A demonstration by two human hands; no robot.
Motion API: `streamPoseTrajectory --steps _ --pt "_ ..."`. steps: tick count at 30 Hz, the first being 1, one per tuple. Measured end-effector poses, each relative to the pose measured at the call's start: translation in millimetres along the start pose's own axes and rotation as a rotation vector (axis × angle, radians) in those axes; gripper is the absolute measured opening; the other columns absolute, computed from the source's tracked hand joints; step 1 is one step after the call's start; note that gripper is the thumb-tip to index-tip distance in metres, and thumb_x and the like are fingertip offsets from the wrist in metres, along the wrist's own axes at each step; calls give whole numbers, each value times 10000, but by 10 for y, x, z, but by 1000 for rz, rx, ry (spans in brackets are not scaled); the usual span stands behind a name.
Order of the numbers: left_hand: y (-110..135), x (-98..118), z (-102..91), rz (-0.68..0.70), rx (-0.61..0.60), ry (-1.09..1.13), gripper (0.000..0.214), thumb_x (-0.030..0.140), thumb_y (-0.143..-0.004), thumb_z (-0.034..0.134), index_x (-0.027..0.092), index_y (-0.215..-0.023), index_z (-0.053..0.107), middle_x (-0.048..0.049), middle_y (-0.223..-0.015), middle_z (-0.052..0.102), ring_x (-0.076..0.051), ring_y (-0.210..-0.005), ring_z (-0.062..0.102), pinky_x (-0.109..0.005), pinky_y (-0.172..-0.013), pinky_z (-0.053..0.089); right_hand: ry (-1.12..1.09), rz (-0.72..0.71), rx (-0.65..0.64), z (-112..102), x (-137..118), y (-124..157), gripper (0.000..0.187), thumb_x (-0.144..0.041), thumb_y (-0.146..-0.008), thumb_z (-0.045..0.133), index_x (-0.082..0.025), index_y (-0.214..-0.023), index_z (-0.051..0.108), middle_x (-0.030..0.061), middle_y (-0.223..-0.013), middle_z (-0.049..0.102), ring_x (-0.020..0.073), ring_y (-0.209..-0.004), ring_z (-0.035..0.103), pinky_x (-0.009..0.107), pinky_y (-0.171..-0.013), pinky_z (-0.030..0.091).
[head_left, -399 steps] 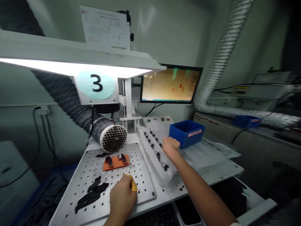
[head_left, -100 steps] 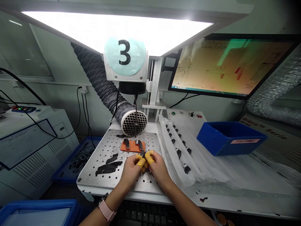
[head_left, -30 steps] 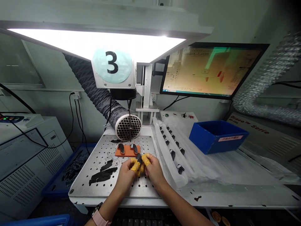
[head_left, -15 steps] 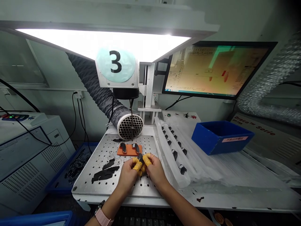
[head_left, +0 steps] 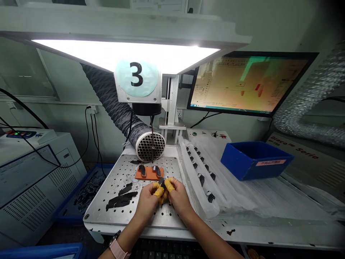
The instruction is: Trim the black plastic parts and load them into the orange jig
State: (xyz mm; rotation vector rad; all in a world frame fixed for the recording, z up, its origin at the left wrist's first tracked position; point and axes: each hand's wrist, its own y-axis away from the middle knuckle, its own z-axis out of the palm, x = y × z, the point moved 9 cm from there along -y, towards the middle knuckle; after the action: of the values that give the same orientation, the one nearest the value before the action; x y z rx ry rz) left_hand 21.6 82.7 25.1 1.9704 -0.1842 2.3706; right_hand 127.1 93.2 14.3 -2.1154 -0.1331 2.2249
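Note:
My left hand (head_left: 149, 198) and my right hand (head_left: 176, 194) meet over the front of the perforated metal plate (head_left: 99, 210). Yellow covers wrap several fingertips. Pinched between both hands is a small dark piece (head_left: 161, 182), mostly hidden by the fingers, so its exact kind cannot be made out. Just beyond them lies an orange block (head_left: 149, 173), bearing a black curved part (head_left: 142, 170) on its left and a part with a dotted, patterned face (head_left: 156, 170) on its right. Left of my hands, black strips (head_left: 122, 200) rest in a loose pile on the plate.
Rows of small patterned parts (head_left: 201, 179) sit on white foam sheeting (head_left: 242, 198) at the right, near a blue bin (head_left: 256, 162). A duct mouth (head_left: 150, 146) and marking head (head_left: 138, 81) stand behind the plate. A keyboard (head_left: 161, 250) lies below; a blue tray (head_left: 67, 212) holds black pieces.
The view has tilted up slightly, so everything sits a little lower in the picture. Both hands keep their pinch on the dark piece, with hardly any movement.

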Motion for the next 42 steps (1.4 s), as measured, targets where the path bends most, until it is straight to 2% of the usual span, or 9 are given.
streamPoseTrajectory --steps 8,14,24,37,42 --pt "-7 -52 -23 -10 14 3 43 166 -577 522 156 -555 557 36 -487 557 -85 -449 464 -187 -428 321 3 -18 6 -13 35 -17 213 -362 -788 523 -191 -667 482 -52 -494 457 86 -397 342 205 -384 272" --pt "-10 -14 -8 1 10 4 56 163 -556 505 158 -527 552 40 -467 542 -80 -439 447 -186 -421 307 -13 -30 10 -18 63 -27 182 -319 -779 529 -190 -661 478 -45 -526 466 96 -439 396 203 -417 319" --pt "-2 -33 -5 -5 -1 -2 64 175 -603 529 159 -545 549 33 -475 555 -79 -431 453 -186 -420 309 5 4 3 -11 24 -4 189 -345 -781 516 -192 -676 478 -51 -500 468 86 -396 350 203 -380 258" --pt "0 -16 -3 -7 7 0 69 183 -594 539 162 -530 552 30 -466 549 -81 -419 444 -192 -413 301 19 -29 18 -33 63 -25 131 -272 -750 505 -193 -658 453 -52 -510 443 91 -431 364 197 -401 285" --pt "7 -4 2 -7 12 10 58 169 -581 540 158 -527 558 29 -467 544 -84 -433 450 -190 -424 303 -8 -31 7 -15 59 -29 162 -289 -773 508 -194 -652 456 -50 -523 448 95 -439 377 202 -408 301"
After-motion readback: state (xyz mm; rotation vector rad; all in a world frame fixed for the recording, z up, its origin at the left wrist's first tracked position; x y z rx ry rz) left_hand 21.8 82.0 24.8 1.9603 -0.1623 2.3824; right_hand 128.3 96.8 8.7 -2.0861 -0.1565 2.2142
